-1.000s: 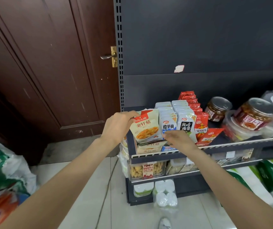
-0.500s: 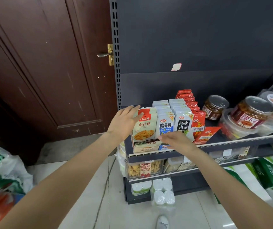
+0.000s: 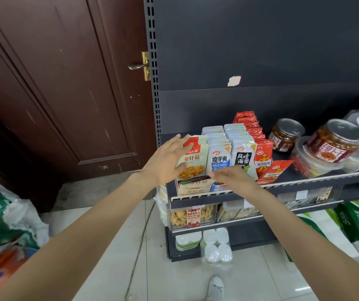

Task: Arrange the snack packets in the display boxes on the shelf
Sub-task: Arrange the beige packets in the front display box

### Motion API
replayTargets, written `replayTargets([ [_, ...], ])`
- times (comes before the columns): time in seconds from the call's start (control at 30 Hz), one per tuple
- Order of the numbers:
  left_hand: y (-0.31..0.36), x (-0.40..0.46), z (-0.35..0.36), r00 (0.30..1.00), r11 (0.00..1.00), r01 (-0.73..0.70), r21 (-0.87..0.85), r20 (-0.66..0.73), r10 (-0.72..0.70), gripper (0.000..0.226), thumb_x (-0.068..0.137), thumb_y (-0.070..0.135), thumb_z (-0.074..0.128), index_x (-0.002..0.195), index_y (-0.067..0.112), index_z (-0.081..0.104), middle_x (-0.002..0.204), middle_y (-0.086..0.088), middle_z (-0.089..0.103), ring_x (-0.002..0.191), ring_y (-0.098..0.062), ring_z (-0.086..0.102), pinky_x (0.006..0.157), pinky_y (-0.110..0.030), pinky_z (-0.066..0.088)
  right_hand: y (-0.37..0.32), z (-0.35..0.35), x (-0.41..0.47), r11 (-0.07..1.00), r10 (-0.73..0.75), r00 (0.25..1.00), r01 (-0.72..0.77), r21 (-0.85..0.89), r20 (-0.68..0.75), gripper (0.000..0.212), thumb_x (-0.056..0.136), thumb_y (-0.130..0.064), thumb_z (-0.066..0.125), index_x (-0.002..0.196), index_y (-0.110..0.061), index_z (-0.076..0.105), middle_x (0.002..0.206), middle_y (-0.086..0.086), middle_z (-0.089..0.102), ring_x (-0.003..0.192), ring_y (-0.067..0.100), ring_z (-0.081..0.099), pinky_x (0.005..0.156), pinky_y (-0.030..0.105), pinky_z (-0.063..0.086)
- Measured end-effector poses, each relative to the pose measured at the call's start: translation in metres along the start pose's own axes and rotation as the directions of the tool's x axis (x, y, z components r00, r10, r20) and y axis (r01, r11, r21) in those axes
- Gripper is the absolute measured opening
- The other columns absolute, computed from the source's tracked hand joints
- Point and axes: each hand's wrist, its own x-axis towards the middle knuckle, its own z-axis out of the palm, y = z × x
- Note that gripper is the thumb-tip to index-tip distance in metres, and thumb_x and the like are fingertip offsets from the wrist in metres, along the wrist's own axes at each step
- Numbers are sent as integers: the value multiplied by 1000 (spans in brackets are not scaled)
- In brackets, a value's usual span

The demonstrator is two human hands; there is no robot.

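Observation:
Rows of snack packets stand upright in display boxes on the dark shelf (image 3: pixel 317 184). The leftmost box (image 3: pixel 193 187) holds cream mushroom packets (image 3: pixel 196 159); beside it stand blue-and-white packets (image 3: pixel 220 159), black-labelled seaweed packets (image 3: pixel 243 157) and red packets (image 3: pixel 263 156). My left hand (image 3: pixel 165 161) has straight, spread fingers against the left side of the front mushroom packet. My right hand (image 3: pixel 232 178) hovers flat in front of the boxes' lower fronts, fingers extended, holding nothing.
Jars (image 3: pixel 286 135) and plastic tubs (image 3: pixel 335 144) fill the shelf's right part. A lower shelf carries clear snack boxes (image 3: pixel 190 216). A brown door (image 3: pixel 65 83) stands at the left, bags (image 3: pixel 4 216) lie on the floor at left, green bags (image 3: pixel 356 224) at right.
My left hand has let go of the mushroom packet's top and spread its fingers flat beside it. My right hand has drawn slightly back from the box fronts. The packet now stands straighter.

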Motion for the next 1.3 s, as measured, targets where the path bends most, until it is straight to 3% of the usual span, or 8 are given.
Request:
replayTargets([
  [0.13,18,-12,-2,991,949,50,-312,132,-9,44,98,33,45,140,21,43,147,3,42,135,-14,35,107,-22,25,2,4,-1,1000,-22,999,22,0,-25,38,91,-30,59,119,-6,62,126,7,60,105,13,55,92,29,48],
  [0.27,27,-17,4,956,941,61,-332,290,40,42,96,26,51,137,15,49,139,0,52,125,-15,49,102,-24,37,4,8,-5,997,-63,995,59,-51,-71,37,92,-32,56,117,-6,64,122,8,62,111,18,56,101,40,45],
  [0.43,33,-22,9,993,954,72,-289,114,-41,35,92,20,58,127,18,59,123,-1,64,106,-13,62,92,-36,51,5,10,-8,998,-61,995,59,-34,-78,39,93,-33,54,120,-5,62,125,9,60,114,19,55,100,37,45],
  [0.7,34,-24,-3,982,853,162,-496,-4,-189,17,89,14,63,103,12,72,105,-2,71,98,-11,65,91,-24,50,2,8,-9,968,117,991,-99,231,-67,49,95,-43,46,120,-3,58,116,6,59,109,19,56,95,34,48],
  [0.83,29,-27,-27,940,841,161,-516,-179,-291,14,93,15,57,100,12,69,102,0,70,96,-9,64,86,-23,51,-3,4,-8,977,93,986,-64,205,-136,53,96,-46,40,125,-5,55,123,11,59,107,23,58,98,38,46],
  [1.0,31,-35,-67,937,757,33,-652,-244,-251,10,92,13,58,87,18,66,91,6,70,87,1,66,73,-12,52,-26,-4,-8,978,76,977,-34,205,-198,44,99,-40,37,123,-6,52,80,11,61,79,24,61,85,36,53],
  [1.1,30,-41,-78,937,714,-32,-699,-269,-221,10,92,11,58,86,16,65,87,9,71,86,2,67,71,-13,53,-38,-10,-9,881,186,976,-116,459,-110,41,98,-42,39,118,-8,50,91,19,65,83,27,65,72,30,54],
  [1.3,18,-50,-79,929,677,-94,-730,-308,-203,13,90,10,60,88,19,69,100,6,71,96,-4,66,85,-20,51,-45,-17,-18,625,100,994,-22,780,-53,10,89,-1,57,95,6,62,101,21,67,91,23,67,71,21,58],
])
